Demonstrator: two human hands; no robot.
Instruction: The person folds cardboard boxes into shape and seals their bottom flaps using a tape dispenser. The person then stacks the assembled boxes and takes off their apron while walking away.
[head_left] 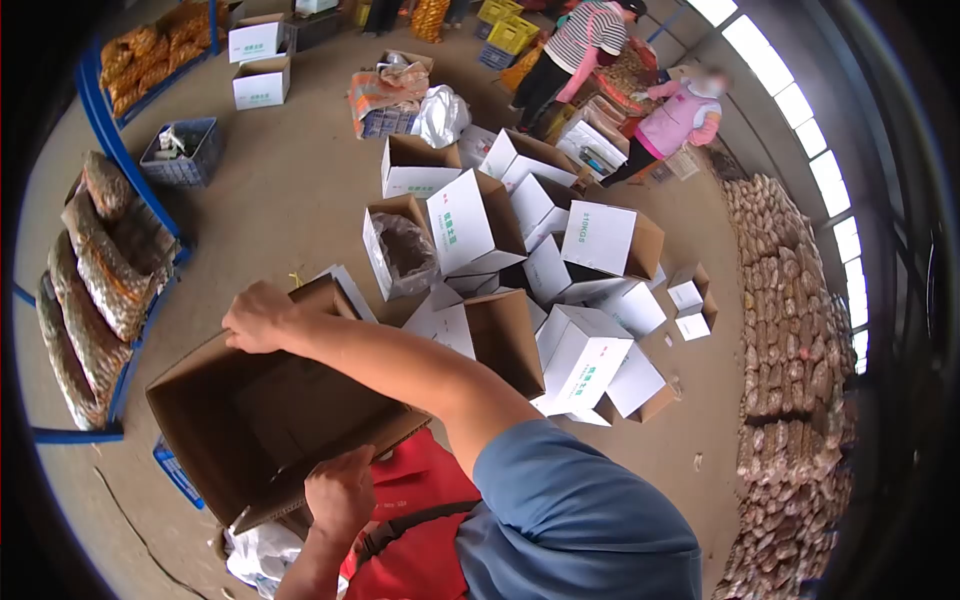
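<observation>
An open cardboard box [205,440] with brown inner walls is tilted in front of my body, its opening turned toward me. My right hand [262,318] reaches across and is closed over the box's far rim. At the near rim my left hand [340,492] is closed, its fingers curled against the cardboard edge and partly hidden. Below the left hand lies crumpled white plastic [262,555]. A red apron [425,480] covers my front, right beside the box.
A heap of white cartons [475,225] stands ahead, one holding a plastic liner [402,255]. Filled sacks [95,270] lie on a blue rack at left. Stacked bags [790,350] line the right wall. Two people [575,45] work at the back near a blue crate [182,152].
</observation>
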